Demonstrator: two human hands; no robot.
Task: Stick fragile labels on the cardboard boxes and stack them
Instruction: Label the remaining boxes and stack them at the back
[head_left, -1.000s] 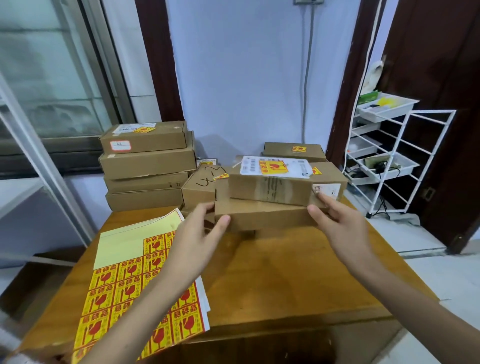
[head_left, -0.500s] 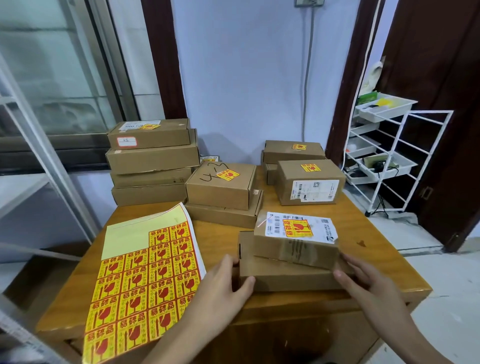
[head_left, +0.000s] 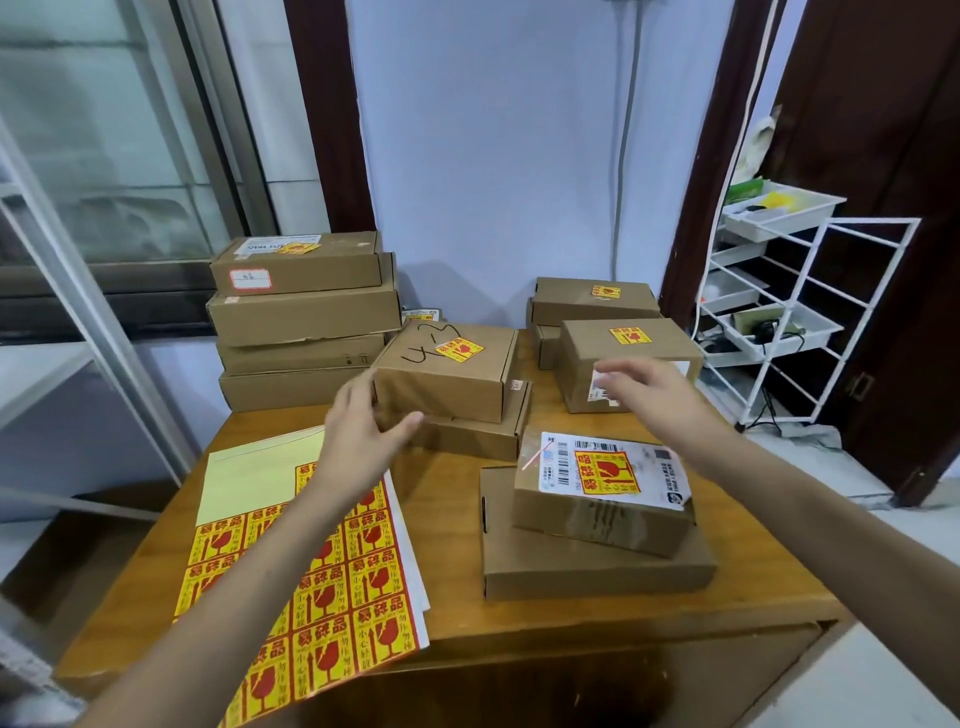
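Neither hand held anything: the left hand (head_left: 363, 441) was spread, thumb apart from the fingers, its fingertips at the lower left corner of the marked box (head_left: 447, 371) at frame centre, whether touching I could not tell; the right hand (head_left: 644, 392) hung with fingers straight and loose in front of the right box (head_left: 623, 364), blurred, so contact could not be told.

The table (head_left: 452, 525) filled the lower frame; a tall stack (head_left: 304, 317) of four boxes stood at its upper-left end; the label sheet (head_left: 311, 561) lay lower left, overhanging the near edge, the left forearm crossing above it; the marked box sat on a flatter box (head_left: 478, 436); at lower right a flat box (head_left: 592, 566) carried a labelled small box (head_left: 602, 499), set slightly askew.

The marked box seemed the likely next target; it lay between the two hands, ahead of both, its long axis running left to right across the frame; the left hand was nearer, the right would have to swing leftward to reach its far end.

Bare tabletop showed between the sheet and the flat box, giving room to draw a box toward the viewer; the near right stack sat close to the table's front edge; every box top in view already bore a yellow label.
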